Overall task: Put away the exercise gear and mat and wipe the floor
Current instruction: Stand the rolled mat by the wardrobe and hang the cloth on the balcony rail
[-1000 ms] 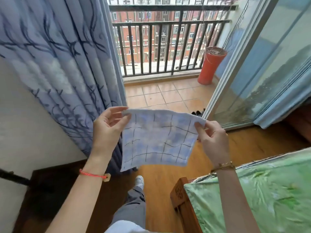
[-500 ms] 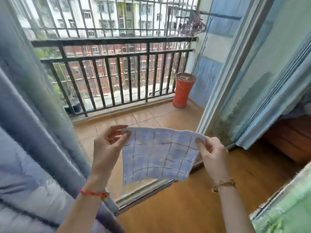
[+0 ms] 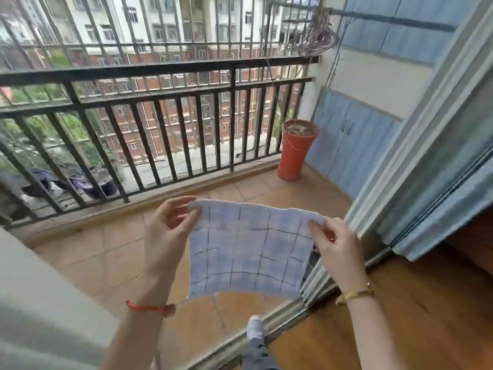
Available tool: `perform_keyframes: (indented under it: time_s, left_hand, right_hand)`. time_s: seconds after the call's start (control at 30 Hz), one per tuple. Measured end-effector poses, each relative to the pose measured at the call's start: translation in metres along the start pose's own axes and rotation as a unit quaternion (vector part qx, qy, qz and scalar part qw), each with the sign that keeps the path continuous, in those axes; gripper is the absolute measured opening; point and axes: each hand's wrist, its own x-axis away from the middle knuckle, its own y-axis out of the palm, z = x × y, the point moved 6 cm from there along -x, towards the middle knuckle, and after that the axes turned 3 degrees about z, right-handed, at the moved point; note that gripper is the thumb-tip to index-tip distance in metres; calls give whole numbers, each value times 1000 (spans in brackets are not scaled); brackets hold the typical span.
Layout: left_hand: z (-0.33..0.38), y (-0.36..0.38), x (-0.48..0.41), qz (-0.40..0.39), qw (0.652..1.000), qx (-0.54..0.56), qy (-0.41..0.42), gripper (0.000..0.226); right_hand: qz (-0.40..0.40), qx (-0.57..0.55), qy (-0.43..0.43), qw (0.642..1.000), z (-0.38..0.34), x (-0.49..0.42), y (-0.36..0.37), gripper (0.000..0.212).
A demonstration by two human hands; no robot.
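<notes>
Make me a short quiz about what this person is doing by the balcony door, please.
1. True or false: both hands grip the top corners of the checked cloth.
2. Which wrist wears the red string bracelet? A) left B) right
3. Fill in: the orange pot stands on the balcony tiles beside the black ____.

Key:
1. True: the left hand and the right hand each pinch a top corner, and the cloth hangs spread between them.
2. A.
3. Railing.

No readable text, labels, brands, numbers or signs anywhere in view.
</notes>
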Motion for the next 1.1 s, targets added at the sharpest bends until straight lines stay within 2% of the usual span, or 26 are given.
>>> perform_keyframes:
  time_s: [0.3,0.43,0.67,0.87,0.93,1.03,1.1]
  left_hand:
    - [-7,77,-160,53,998,19,14,25]
    - [-10,110,-217,62,998,26,11,25]
    - [-26,169,-315,56,998,27,15,22]
    - [-44,236,-422,13,998,52,33,20]
    - [-51,267,-467,-20,996,71,42,18]
    - [-51,317,-533,-82,992,72,63,16]
    - [-52,351,-571,-126,986,84,62,18]
  right_hand:
    - [-47,-45,-44,997,5,-198,57,23]
    - [-58,-51,-45,996,9,-269,78,27]
    - [-29,-37,-39,998,31,-358,104,30]
    - [36,-32,-15,999,55,-448,130,26]
    - [71,-30,-10,997,64,-486,138,31]
    - [124,-38,-2,992,75,-539,146,50]
    - [146,-40,16,988,79,-570,147,45]
